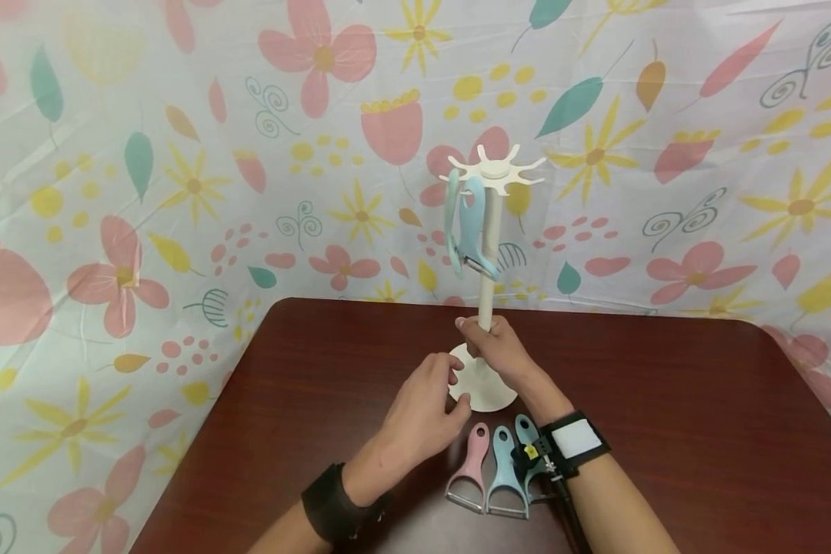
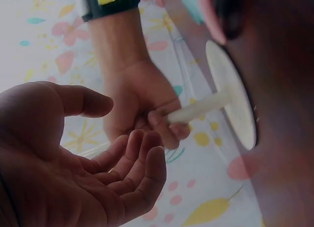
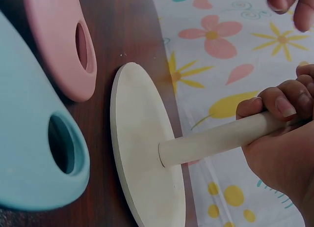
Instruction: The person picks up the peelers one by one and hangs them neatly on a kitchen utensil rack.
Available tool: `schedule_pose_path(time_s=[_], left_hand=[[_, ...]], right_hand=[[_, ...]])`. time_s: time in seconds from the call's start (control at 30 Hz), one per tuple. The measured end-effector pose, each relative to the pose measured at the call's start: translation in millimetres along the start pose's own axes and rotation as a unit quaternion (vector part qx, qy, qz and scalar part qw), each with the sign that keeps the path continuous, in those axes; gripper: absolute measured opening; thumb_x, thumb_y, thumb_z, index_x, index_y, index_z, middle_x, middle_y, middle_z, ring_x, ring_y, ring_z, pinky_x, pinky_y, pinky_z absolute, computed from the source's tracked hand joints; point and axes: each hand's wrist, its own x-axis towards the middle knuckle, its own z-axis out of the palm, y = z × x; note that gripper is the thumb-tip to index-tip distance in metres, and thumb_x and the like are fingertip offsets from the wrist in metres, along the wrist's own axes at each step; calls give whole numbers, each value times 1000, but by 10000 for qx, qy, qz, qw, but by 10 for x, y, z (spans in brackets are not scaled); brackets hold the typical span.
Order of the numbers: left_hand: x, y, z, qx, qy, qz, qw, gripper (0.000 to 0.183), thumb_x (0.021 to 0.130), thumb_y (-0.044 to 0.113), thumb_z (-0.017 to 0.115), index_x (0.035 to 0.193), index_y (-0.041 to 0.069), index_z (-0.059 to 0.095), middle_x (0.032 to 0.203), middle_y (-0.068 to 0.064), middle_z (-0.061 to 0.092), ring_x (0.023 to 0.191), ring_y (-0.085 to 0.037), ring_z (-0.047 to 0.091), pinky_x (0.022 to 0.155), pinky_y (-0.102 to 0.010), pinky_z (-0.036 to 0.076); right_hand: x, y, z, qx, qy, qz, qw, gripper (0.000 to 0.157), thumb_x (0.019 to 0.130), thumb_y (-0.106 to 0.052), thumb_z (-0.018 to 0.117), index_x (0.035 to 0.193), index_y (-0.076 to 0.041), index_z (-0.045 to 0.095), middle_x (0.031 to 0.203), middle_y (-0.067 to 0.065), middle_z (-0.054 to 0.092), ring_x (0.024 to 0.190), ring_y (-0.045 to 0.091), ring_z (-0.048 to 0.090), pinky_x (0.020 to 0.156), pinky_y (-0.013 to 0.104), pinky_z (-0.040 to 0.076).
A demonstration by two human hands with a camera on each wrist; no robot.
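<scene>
A cream stand [image 1: 495, 231] rises upright from a round base [image 1: 483, 394], with a ring of hooks on top. My right hand [image 1: 502, 352] grips its pole [image 3: 211, 140] low down, fingers wrapped round it. Two peelers hang from hooks on the left: a green peeler [image 1: 451, 223] and a light blue peeler [image 1: 472, 219]. Beside the base, my left hand [image 1: 418, 408] hovers with loosely bent fingers, and its palm [image 2: 73, 173] holds nothing.
In front of the base lie a pink peeler [image 1: 475, 462], a light blue peeler [image 1: 504, 469] and another blue peeler [image 1: 524, 427], partly covered by the right wrist's gear. All are on a dark red-brown table [image 1: 346, 346]. A flowered cloth [image 1: 235, 154] hangs behind.
</scene>
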Motion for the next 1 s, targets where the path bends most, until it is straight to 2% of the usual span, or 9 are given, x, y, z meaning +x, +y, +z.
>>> schedule_pose_path(time_s=[0.33, 0.53, 0.77, 1.0], left_hand=[[-120, -5, 172, 439, -588, -59, 9973, 42, 89, 31, 65, 123, 9, 53, 94, 4, 50, 73, -9, 50, 64, -24, 46], [-210, 38, 284, 575, -862, 8, 9946, 38, 88, 31, 66, 117, 9, 55, 98, 2, 54, 76, -9, 53, 65, -26, 47], [-292, 80, 397, 1033, -982, 207, 9896, 36, 83, 32, 69, 107, 11, 53, 89, 3, 50, 68, -9, 49, 56, -25, 43], [-322, 98, 446, 1262, -1129, 199, 9854, 38, 80, 35, 70, 103, 11, 53, 88, 0, 51, 71, -11, 53, 58, -28, 47]], right_hand=[[9, 7, -5, 67, -35, 60, 10000, 56, 103, -29, 51, 56, -1, 35, 51, 6, 24, 47, 22, 20, 47, 38, 20], [4, -3, -10, 68, 18, 140, 9999, 57, 102, -31, 52, 57, 0, 35, 51, 5, 24, 48, 22, 20, 47, 38, 20], [3, 15, -5, 95, 8, 165, 9998, 58, 102, -30, 52, 57, 1, 33, 52, 5, 24, 50, 23, 20, 50, 33, 23], [-5, 6, 5, 145, -32, 82, 9999, 57, 103, -27, 50, 55, -1, 34, 51, 5, 24, 49, 22, 19, 52, 33, 24]])
